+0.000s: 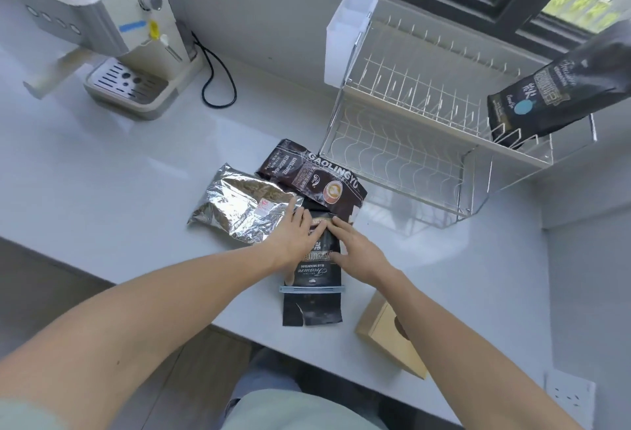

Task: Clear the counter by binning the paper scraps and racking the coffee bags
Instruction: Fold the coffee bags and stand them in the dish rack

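A black coffee bag (312, 272) with a blue clip lies flat near the counter's front edge. My left hand (297, 230) and my right hand (351, 245) both rest on its upper part, fingers spread and touching it. To its left lies a silver foil bag (235, 204). Just behind lies a dark brown bag (310, 177) printed GAOLINGYU. Another black coffee bag (546, 95) stands tilted in the right end of the wire dish rack (409, 115). No paper scraps are visible.
A white espresso machine (102, 20) with a black cable stands at the back left. A wooden tissue box (389, 330) sits at the counter's front right. A white holder (348, 33) hangs on the rack's left end. A wall socket (568, 392) is lower right.
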